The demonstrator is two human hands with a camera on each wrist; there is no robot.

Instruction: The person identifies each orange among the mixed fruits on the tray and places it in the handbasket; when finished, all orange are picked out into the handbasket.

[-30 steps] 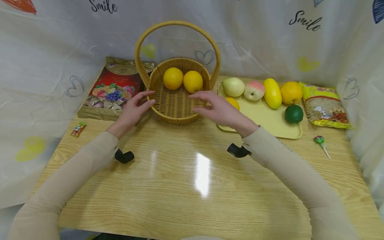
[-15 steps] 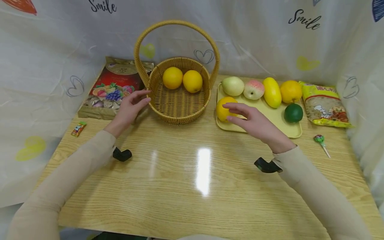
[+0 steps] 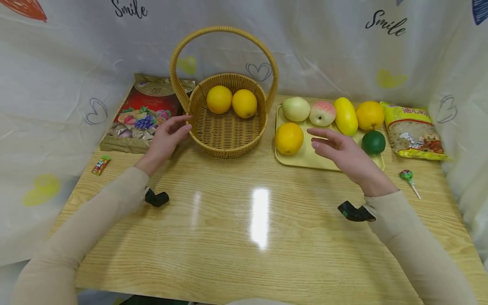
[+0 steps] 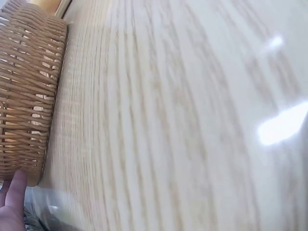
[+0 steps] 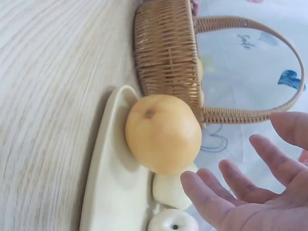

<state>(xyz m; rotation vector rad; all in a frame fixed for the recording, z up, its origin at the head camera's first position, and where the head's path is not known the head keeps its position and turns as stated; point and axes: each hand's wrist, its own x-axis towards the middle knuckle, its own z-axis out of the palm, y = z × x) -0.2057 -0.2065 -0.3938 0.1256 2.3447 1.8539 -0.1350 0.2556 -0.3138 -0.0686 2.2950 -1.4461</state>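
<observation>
My left hand (image 3: 166,136) is at the left side of the wicker basket (image 3: 228,151), fingers extended to its rim and wall. In the left wrist view, a finger (image 4: 18,190) touches the woven wall. Two oranges (image 3: 219,99) lie inside the basket, towards the back. My right hand (image 3: 345,154) hovers over the pale yellow tray (image 3: 301,162), fingers spread and holding nothing. Left of it, an orange (image 3: 289,139) sits in the tray's front left corner; the right wrist view shows this orange (image 5: 163,134) beyond the fingertips.
Along the tray's back lie a pale green fruit (image 3: 295,109), a peach (image 3: 322,113), a yellow oblong fruit (image 3: 346,117) and another orange (image 3: 370,115); a green fruit (image 3: 373,142) is at right. Bagged food (image 3: 413,133), a lollipop (image 3: 408,177), a candy bag (image 3: 146,110) and a small sweet (image 3: 101,165) flank them.
My right hand has moved from over the basket's right side rightwards to above the tray, uncovering the front orange. My left hand has drawn slightly back at the basket's rim.
</observation>
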